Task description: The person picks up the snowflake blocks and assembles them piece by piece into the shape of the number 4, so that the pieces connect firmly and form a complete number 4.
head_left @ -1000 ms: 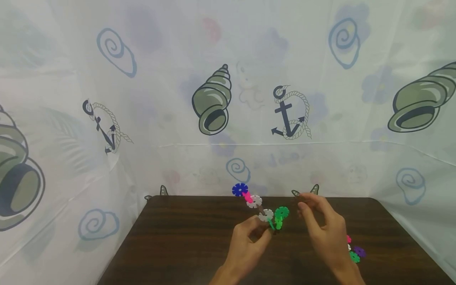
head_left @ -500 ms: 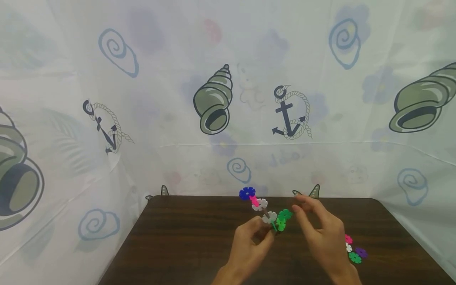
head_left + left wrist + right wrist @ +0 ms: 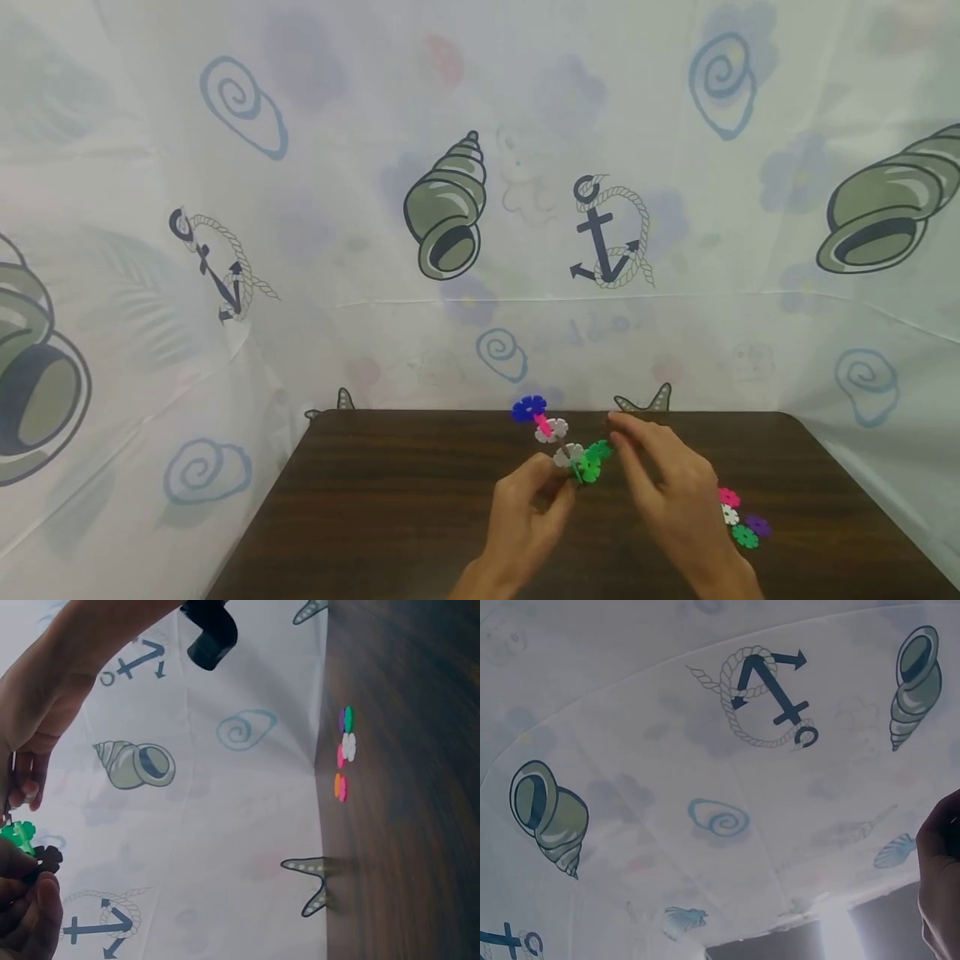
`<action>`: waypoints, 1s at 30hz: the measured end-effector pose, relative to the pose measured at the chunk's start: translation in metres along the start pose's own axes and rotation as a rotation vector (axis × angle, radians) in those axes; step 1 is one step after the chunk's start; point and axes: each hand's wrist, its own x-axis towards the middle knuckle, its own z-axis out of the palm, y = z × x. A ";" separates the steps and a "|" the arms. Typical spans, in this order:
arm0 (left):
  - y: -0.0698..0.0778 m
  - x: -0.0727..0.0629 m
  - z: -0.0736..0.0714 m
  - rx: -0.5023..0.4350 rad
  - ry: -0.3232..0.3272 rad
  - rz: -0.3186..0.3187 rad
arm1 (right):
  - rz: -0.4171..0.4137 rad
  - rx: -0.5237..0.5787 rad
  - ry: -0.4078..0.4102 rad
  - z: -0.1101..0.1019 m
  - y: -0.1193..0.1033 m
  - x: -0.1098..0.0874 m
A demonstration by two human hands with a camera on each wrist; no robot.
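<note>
My left hand (image 3: 525,508) pinches the lower end of a chain of slotted snowflake discs. A blue disc (image 3: 529,408) tops the chain, followed by a pink disc (image 3: 543,425), white discs (image 3: 567,456) and green discs (image 3: 591,468). In the left wrist view a dark brown disc (image 3: 49,859) shows at the left fingertips beside a green disc (image 3: 21,834). Just right of the chain's green end, my right hand (image 3: 675,492) pinches a small brown piece, mostly hidden and faint against the table. The right wrist view catches only part of this hand (image 3: 941,877).
Loose pink (image 3: 729,497), white (image 3: 731,515), purple (image 3: 759,526) and green (image 3: 746,536) discs lie on the dark wooden table (image 3: 360,500), right of my right hand. An orange disc (image 3: 338,785) lies near them. A printed curtain (image 3: 337,208) surrounds the table.
The right hand has moved left, its fingertips now right beside the green discs. The chain has shifted slightly right and tilted in the left hand, which keeps its hold.
</note>
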 end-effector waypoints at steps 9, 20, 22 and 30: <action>-0.001 -0.005 0.009 -0.063 0.058 0.030 | 0.010 -0.011 -0.023 0.008 -0.004 0.000; 0.003 -0.009 0.016 -0.086 0.058 0.037 | -0.054 -0.071 -0.092 -0.002 -0.006 0.013; 0.003 -0.008 0.015 -0.076 0.052 0.032 | -0.062 -0.103 -0.117 -0.006 -0.006 0.018; 0.003 -0.005 0.010 -0.071 0.039 0.028 | -0.005 -0.176 -0.182 -0.009 -0.009 0.024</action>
